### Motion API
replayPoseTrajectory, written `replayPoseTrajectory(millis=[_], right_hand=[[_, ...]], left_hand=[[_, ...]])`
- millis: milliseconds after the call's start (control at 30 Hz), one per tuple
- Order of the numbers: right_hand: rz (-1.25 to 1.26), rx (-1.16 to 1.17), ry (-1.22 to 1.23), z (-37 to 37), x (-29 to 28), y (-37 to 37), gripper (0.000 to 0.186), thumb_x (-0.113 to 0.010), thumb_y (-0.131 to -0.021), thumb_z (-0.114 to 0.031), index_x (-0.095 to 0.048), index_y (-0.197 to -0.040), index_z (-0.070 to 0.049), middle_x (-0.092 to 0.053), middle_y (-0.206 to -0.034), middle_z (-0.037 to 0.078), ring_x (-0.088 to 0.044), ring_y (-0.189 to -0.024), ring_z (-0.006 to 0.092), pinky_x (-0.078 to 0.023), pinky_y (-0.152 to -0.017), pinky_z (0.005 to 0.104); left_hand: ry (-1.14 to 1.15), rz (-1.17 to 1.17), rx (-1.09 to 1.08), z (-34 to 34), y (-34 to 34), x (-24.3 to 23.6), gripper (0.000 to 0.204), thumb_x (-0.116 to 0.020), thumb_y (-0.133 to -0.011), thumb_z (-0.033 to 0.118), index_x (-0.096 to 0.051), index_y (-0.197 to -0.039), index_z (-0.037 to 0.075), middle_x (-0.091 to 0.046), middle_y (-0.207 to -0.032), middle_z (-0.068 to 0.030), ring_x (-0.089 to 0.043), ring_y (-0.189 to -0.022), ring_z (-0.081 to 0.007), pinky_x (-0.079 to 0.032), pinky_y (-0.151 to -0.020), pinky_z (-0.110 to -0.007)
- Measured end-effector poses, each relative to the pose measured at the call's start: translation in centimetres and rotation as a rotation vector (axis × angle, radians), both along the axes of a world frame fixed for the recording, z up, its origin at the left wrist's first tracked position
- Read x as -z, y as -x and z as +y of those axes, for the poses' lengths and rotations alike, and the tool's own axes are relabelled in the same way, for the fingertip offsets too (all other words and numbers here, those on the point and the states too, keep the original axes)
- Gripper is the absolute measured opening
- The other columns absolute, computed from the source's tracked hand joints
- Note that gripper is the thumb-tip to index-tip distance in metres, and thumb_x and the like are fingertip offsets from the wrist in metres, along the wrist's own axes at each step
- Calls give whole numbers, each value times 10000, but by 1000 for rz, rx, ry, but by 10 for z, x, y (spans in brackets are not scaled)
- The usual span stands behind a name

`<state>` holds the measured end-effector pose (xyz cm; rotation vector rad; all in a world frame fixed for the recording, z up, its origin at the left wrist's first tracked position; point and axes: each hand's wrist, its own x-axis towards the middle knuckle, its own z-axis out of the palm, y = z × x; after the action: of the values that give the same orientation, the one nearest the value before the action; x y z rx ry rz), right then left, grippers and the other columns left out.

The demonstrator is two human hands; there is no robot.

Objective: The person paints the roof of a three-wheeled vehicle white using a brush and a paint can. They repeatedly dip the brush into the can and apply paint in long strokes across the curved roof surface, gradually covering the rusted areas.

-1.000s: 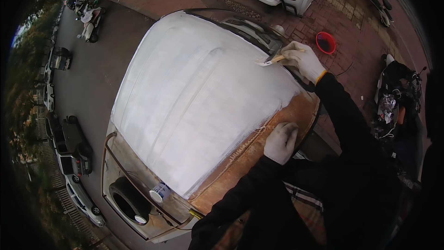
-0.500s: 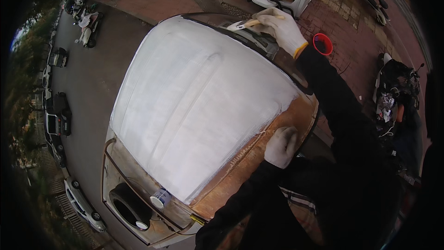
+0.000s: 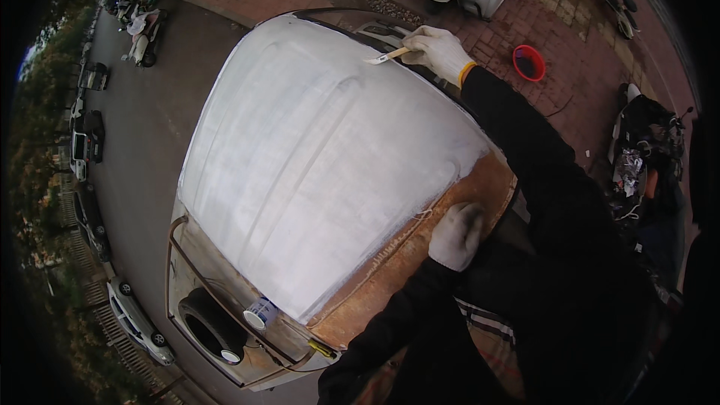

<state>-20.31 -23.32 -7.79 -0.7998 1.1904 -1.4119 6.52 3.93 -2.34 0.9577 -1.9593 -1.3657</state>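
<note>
Vehicle roof (image 3: 300, 157), mostly covered in white, is set directly in front of the person, with a rusty brown strip (image 3: 375, 285) left uncoated along the near side. Brushing-on of the white coat is judged to be the step in hand, at the roof's upper-right edge. For the next move, a light, steady stroke seems to be called for, so that the edge is covered evenly. The handle of a flat paintbrush (image 3: 388, 55) is pinched between the closed fingers of the gloved right hand (image 3: 437, 51), and its bristles appear to be laid against the white surface. The gloved left hand (image 3: 456, 236) is loosely curled and rested on the rusty strip; whether anything is held inside cannot be told.
</note>
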Motion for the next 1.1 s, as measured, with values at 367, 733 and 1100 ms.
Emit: replayPoseTrajectory(millis=[367,733,1100], right_hand=[[24,229,-281,275,-48,33,130,-673,-1056,-22,-693,-1119,90,-724,-1155,155,-758,-1037,231,-681,-943,375],[5,130,156,105,-91,39,189,-679,-1077,-66,-695,-1204,73,-752,-1203,169,-757,-1106,233,-657,-1000,347],[121,126,1,-211,-47,-65,219,-767,-956,-145,-743,-1061,46,-772,-998,157,-779,-873,191,-622,-768,298]], left_hand=[[-43,-10,-38,0,4,-6,189,-702,-1048,120,-741,-1210,31,-744,-1187,-163,-751,-1064,-365,-603,-915,-404],[-142,-71,6,-4,0,-10,220,-664,-1081,172,-740,-1238,38,-737,-1238,-180,-736,-1129,-387,-596,-959,-433],[-278,-260,190,1,0,26,340,-651,-1041,163,-685,-1359,48,-691,-1334,-186,-702,-1223,-386,-577,-1012,-415]])
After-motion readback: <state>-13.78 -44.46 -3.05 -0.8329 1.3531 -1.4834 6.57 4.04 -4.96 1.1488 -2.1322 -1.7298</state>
